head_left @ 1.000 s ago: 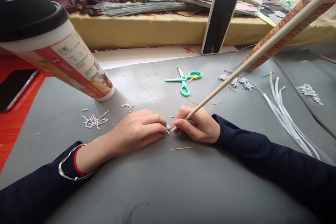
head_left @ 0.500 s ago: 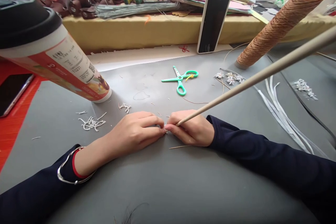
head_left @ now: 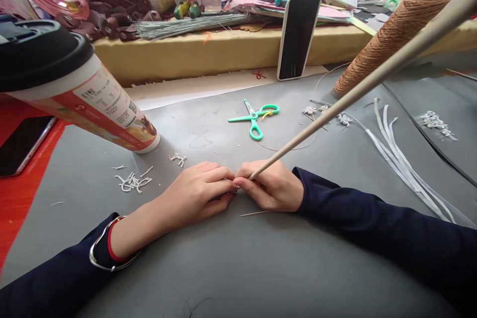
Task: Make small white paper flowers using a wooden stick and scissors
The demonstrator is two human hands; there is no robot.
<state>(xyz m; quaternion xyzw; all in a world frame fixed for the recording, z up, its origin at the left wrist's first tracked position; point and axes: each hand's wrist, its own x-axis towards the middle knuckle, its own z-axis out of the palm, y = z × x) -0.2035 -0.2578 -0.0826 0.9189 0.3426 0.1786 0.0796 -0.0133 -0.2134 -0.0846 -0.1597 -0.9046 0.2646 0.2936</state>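
Observation:
Over the grey mat, my left hand (head_left: pixel 203 190) and my right hand (head_left: pixel 270 186) meet fingertip to fingertip. A long, pale, tapered stick (head_left: pixel 335 109) is gripped in my right hand and slants up to the upper right. My left fingers are pinched at the right thumb tip; only a tiny pale bit shows between them, too small to name. A thin pointed sliver (head_left: pixel 255 213) pokes out beneath my right hand. Beyond the hands lie green-handled scissors (head_left: pixel 254 118), their blades apart. Small white flower-like pieces (head_left: pixel 345 119) rest to the right.
A paper cup with a black lid (head_left: pixel 112 104) stands at left, near white strip scraps (head_left: pixel 134 182). A phone (head_left: pixel 299 37) leans upright at the back. A brown thread cone (head_left: pixel 391 39) and long white strips (head_left: pixel 406 164) are on the right. Another phone (head_left: pixel 26 144) lies far left.
The whole view has shifted slightly, with things on the table sitting a little lower. Both hands stay together; the left fingers have closed in a bit over the small pale bit.

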